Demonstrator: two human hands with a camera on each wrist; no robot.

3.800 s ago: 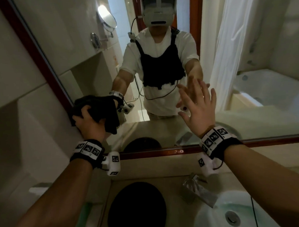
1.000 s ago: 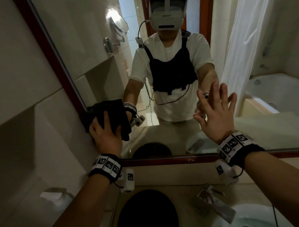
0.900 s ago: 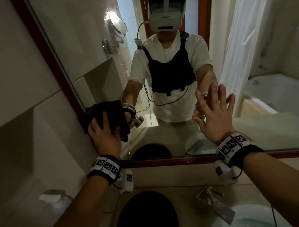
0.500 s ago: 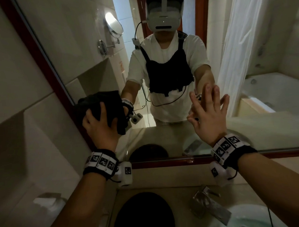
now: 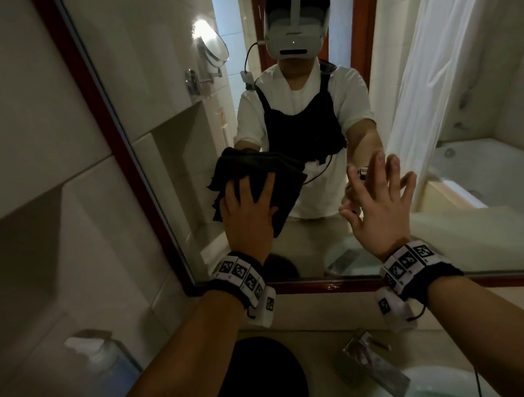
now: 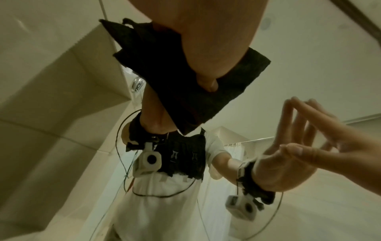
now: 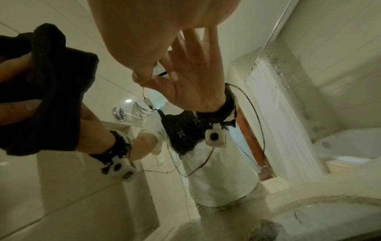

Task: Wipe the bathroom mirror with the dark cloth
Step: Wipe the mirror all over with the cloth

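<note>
The dark cloth [image 5: 262, 171] lies flat on the glass of the bathroom mirror [image 5: 466, 219], right of its red-brown left frame. My left hand [image 5: 249, 211] presses it there with spread, straight fingers; in the left wrist view my palm [image 6: 195, 32] covers the cloth [image 6: 185, 73]. My right hand [image 5: 378, 205] is open, its spread fingertips touching the glass to the right of the cloth. From the right wrist I see that hand [image 7: 144, 32] meeting its reflection, with the cloth [image 7: 51, 97] at the left.
A tiled wall closes the left side. Below the mirror's lower frame [image 5: 318, 286] the counter carries a round dark object [image 5: 262, 372], a chrome tap [image 5: 373, 364] and a white basin [image 5: 443, 382]. A dispenser [image 5: 93, 355] hangs low on the left wall.
My left hand has slid the cloth to the right, away from the mirror's left frame and toward the middle of the glass. My right hand stays on the glass.
</note>
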